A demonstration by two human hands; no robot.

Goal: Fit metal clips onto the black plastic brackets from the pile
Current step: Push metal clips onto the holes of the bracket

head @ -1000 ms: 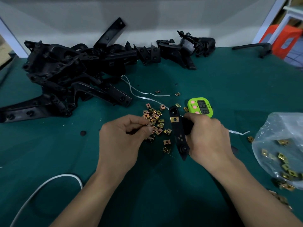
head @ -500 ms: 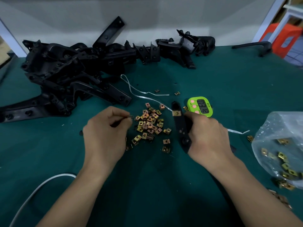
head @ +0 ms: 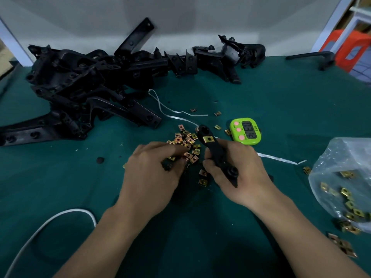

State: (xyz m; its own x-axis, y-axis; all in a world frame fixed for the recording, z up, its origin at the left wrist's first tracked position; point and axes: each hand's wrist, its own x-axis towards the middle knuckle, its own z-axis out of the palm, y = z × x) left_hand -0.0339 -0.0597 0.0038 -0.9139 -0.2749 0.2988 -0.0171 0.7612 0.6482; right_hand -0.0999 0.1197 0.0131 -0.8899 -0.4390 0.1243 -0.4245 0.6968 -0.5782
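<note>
While near bracket, green timer: 03 12.

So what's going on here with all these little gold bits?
A person is fitting metal clips onto black plastic brackets. The right hand grips one bracket that already carries a clip near its far end. The left hand is in the loose clips on the green table; whether its fingers have one is hidden. More brackets wait in the pile behind.

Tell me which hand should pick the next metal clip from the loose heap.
Left. The left hand is at the heap of small brass-coloured metal clips, fingers curled among them; the right hand is occupied, gripping the long black plastic bracket.
</note>
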